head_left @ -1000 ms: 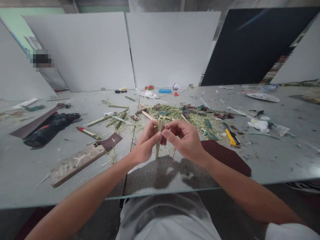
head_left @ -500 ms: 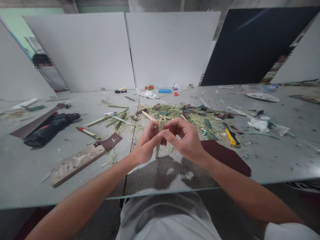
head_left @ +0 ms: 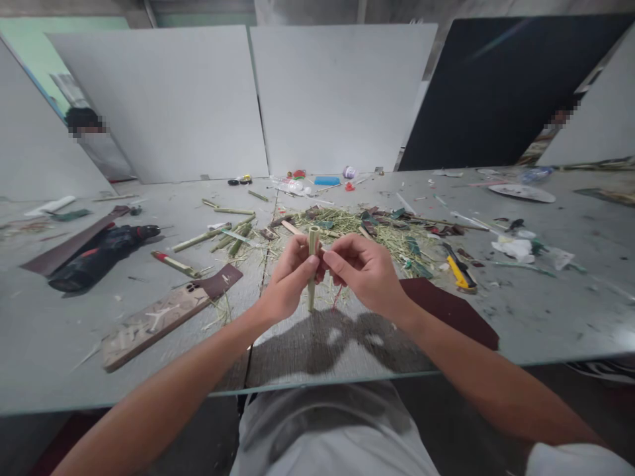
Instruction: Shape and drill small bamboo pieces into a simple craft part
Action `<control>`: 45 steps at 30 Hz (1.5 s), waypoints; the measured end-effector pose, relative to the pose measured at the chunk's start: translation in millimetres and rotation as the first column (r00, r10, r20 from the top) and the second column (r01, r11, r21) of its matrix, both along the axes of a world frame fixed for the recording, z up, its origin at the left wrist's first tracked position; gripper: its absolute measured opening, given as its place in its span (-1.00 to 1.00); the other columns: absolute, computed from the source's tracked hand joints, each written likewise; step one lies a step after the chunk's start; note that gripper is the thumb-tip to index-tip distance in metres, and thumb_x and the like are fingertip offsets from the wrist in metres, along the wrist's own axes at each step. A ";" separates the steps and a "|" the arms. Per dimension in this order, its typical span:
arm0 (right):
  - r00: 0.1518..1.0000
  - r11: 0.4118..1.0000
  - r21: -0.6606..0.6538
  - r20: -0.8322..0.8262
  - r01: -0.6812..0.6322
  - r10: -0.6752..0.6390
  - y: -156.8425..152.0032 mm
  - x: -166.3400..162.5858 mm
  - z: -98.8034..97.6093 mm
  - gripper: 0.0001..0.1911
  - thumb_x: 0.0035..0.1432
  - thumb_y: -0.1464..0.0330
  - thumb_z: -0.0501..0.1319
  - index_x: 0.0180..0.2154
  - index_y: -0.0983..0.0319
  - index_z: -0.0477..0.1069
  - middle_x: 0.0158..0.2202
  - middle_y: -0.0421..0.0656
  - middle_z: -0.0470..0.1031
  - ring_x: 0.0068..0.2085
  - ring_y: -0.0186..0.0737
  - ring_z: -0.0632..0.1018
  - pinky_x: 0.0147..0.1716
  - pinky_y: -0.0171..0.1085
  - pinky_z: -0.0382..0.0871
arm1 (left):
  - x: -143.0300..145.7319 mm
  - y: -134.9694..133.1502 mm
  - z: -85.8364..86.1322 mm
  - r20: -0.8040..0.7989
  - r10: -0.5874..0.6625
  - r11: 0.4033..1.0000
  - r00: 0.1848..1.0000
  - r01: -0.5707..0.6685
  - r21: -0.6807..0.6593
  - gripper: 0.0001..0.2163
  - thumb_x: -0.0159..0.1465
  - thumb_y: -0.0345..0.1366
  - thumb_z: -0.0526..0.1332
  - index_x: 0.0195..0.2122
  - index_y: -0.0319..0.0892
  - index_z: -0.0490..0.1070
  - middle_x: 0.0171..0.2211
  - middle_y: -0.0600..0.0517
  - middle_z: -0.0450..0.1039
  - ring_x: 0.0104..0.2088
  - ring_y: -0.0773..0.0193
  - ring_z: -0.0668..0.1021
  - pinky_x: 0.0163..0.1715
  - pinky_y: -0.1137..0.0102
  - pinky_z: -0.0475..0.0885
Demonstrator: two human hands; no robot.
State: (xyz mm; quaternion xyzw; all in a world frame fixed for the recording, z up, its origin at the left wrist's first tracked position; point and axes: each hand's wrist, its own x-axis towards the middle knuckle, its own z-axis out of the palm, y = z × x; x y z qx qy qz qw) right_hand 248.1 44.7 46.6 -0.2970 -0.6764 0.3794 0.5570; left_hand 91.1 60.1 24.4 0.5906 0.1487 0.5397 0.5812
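A pale green, hollow bamboo tube (head_left: pixel 312 294) stands nearly upright at the middle, its open end at the top. My left hand (head_left: pixel 290 281) is closed round its upper part, thumb in front. Close against the tube's right side, my right hand (head_left: pixel 367 274) is closed in a pinch. A thin red thread (head_left: pixel 337 299) hangs below the right fingertips; its upper end is hidden between the fingers. Behind both hands lies a heap of green shavings (head_left: pixel 342 217) with dark leaf-like scraps.
Left on the table are a cordless drill (head_left: pixel 102 258), a phone in a patterned case (head_left: pixel 153 324) and cut bamboo pieces (head_left: pixel 198 238). To the right lie a yellow utility knife (head_left: pixel 459 270) and a dark red sheet (head_left: pixel 446 311). Upright boards (head_left: pixel 342 99) line the back.
The bamboo tube has shifted slightly left and stands straighter. My right fingertips have drawn a little away from its front, and the red thread now shows below them.
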 end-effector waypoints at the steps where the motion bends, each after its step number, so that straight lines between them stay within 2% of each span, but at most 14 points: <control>1: 1.000 1.000 -0.022 -0.001 -0.020 0.020 1.2 0.5 -0.6 -0.87 0.17 0.32 0.30 -0.32 0.23 0.40 -0.53 -0.27 0.47 -0.59 -0.44 0.44 -0.63 -0.43 0.32 | 0.0 0.0 1.3 0.018 0.012 1.000 1.000 -0.011 -0.022 -0.81 0.27 -0.20 0.26 -0.22 -0.14 0.28 -0.37 0.10 0.30 -0.44 0.42 0.37 -0.42 0.46 0.29; 4: 0.997 0.995 -0.072 -0.022 -0.073 0.072 3.7 1.2 -1.4 -0.83 0.14 0.30 0.33 -0.31 0.23 0.40 -0.52 -0.26 0.48 -0.59 -0.45 0.43 -0.63 -0.42 0.32 | -0.1 -0.6 5.2 0.042 0.039 0.995 0.998 -0.035 -0.096 -0.73 0.19 -0.23 0.34 -0.19 -0.13 0.29 -0.36 0.11 0.34 -0.46 0.44 0.38 -0.45 0.47 0.30; 9: 0.998 0.996 -0.070 -0.035 -0.063 0.060 6.6 4.6 0.7 -0.81 0.14 0.28 0.33 -0.36 0.25 0.41 -0.57 -0.30 0.41 -0.60 -0.46 0.42 -0.62 -0.43 0.32 | -2.4 1.1 8.1 -0.046 0.122 0.983 0.991 -0.127 -0.136 -0.56 0.03 -0.27 0.47 -0.08 -0.15 0.40 -0.38 0.07 0.46 -0.44 0.39 0.46 -0.39 0.43 0.36; 16: 0.996 0.995 -0.059 -0.002 -0.084 0.084 10.5 11.2 1.3 -0.80 0.14 0.25 0.33 -0.35 0.25 0.42 -0.59 -0.31 0.40 -0.61 -0.44 0.42 -0.63 -0.41 0.32 | -6.5 9.9 5.9 -0.106 0.232 0.970 0.967 -0.238 -0.048 -0.80 0.07 -0.24 0.44 -0.34 -0.20 0.53 -0.44 0.04 0.49 -0.46 0.41 0.45 -0.42 0.45 0.36; 22: 0.997 0.999 -0.019 0.067 -0.032 0.034 14.7 18.0 1.0 -0.77 0.12 0.22 0.34 -0.30 0.24 0.44 -0.57 -0.29 0.42 -0.60 -0.41 0.42 -0.61 -0.38 0.33 | -9.3 3.4 19.9 -0.267 0.395 0.918 0.879 -0.387 0.087 -0.86 0.08 -0.26 0.40 -0.40 -0.22 0.58 -0.52 0.03 0.48 -0.53 0.39 0.41 -0.56 0.45 0.29; 24: 0.987 0.997 0.070 0.151 0.037 -0.048 15.7 20.5 2.0 -0.74 0.11 0.21 0.35 -0.22 0.23 0.46 -0.45 -0.21 0.50 -0.47 -0.34 0.50 -0.50 -0.33 0.41 | -10.1 1.5 23.2 -0.301 0.465 0.885 0.833 -0.444 0.138 -0.88 0.08 -0.28 0.39 -0.41 -0.21 0.59 -0.56 0.04 0.48 -0.57 0.39 0.39 -0.61 0.46 0.26; 27: 0.951 0.968 0.240 0.278 0.071 -0.139 13.8 19.9 3.6 -0.53 0.01 0.22 0.42 -0.03 0.16 0.45 -0.12 -0.09 0.55 -0.14 -0.16 0.56 -0.19 -0.20 0.47 | -10.6 0.8 22.5 -0.320 0.511 0.860 0.798 -0.471 0.198 -0.89 0.08 -0.28 0.39 -0.40 -0.20 0.61 -0.55 0.01 0.53 -0.57 0.35 0.45 -0.61 0.45 0.31; 29: 0.932 0.961 0.269 0.327 0.064 -0.154 11.5 16.5 3.1 -0.49 0.01 0.22 0.42 0.01 0.15 0.44 -0.09 -0.09 0.56 -0.10 -0.13 0.57 -0.11 -0.16 0.46 | -10.4 0.8 19.7 -0.328 0.519 0.854 0.789 -0.461 0.243 -0.90 0.08 -0.31 0.38 -0.39 -0.20 0.61 -0.51 -0.01 0.57 -0.51 0.28 0.53 -0.56 0.43 0.39; 31: 0.933 0.972 0.223 0.327 0.076 -0.148 10.2 12.6 1.1 -0.59 0.05 0.21 0.39 -0.05 0.17 0.48 -0.22 -0.11 0.60 -0.20 -0.17 0.60 -0.15 -0.18 0.47 | -9.9 0.2 17.0 -0.332 0.541 0.837 0.773 -0.456 0.302 -0.92 0.08 -0.35 0.36 -0.39 -0.19 0.62 -0.47 -0.03 0.60 -0.46 0.24 0.58 -0.50 0.41 0.44; 33: 0.952 0.992 0.107 0.289 0.073 -0.101 11.0 10.3 -1.6 -0.66 0.08 0.19 0.37 -0.12 0.21 0.52 -0.37 -0.14 0.60 -0.34 -0.21 0.60 -0.29 -0.23 0.49 | -9.5 -0.6 15.4 -0.324 0.579 0.806 0.748 -0.467 0.363 -0.93 0.09 -0.38 0.35 -0.40 -0.19 0.62 -0.44 -0.04 0.62 -0.44 0.23 0.60 -0.47 0.41 0.46; 36: 0.979 0.995 -0.101 0.198 -0.029 0.048 14.6 11.5 -3.7 -0.63 0.07 0.17 0.36 -0.14 0.26 0.54 -0.53 -0.18 0.53 -0.52 -0.29 0.53 -0.51 -0.33 0.43 | -9.5 -1.0 14.2 -0.301 0.650 0.740 0.698 -0.490 0.462 -0.93 0.11 -0.36 0.33 -0.41 -0.18 0.62 -0.47 -0.04 0.61 -0.49 0.26 0.58 -0.50 0.43 0.42; 38: 0.980 0.986 -0.154 0.174 -0.070 0.097 16.2 13.7 -3.2 -0.62 0.06 0.17 0.36 -0.15 0.29 0.55 -0.57 -0.20 0.50 -0.56 -0.33 0.49 -0.57 -0.36 0.39 | -9.8 -0.5 13.5 -0.294 0.690 0.696 0.662 -0.494 0.521 -0.92 0.13 -0.32 0.33 -0.42 -0.16 0.63 -0.50 -0.03 0.59 -0.53 0.30 0.54 -0.54 0.44 0.37; 41: 0.969 0.996 -0.089 0.245 0.010 0.012 15.4 15.5 -2.0 -0.66 0.08 0.19 0.34 -0.17 0.28 0.58 -0.56 -0.19 0.49 -0.56 -0.36 0.46 -0.58 -0.37 0.33 | -10.1 0.0 13.1 -0.311 0.707 0.680 0.635 -0.490 0.545 -0.91 0.14 -0.31 0.32 -0.40 -0.15 0.63 -0.49 -0.02 0.59 -0.55 0.32 0.51 -0.56 0.45 0.34; 45: 0.913 0.972 0.163 0.344 0.171 -0.218 12.4 14.3 -2.7 -0.78 0.14 0.27 0.29 -0.22 0.24 0.61 -0.48 -0.15 0.56 -0.51 -0.33 0.47 -0.54 -0.35 0.32 | -9.7 -1.1 15.1 -0.361 0.677 0.725 0.642 -0.496 0.478 -0.90 0.13 -0.34 0.30 -0.39 -0.15 0.64 -0.49 0.00 0.60 -0.53 0.31 0.53 -0.55 0.46 0.36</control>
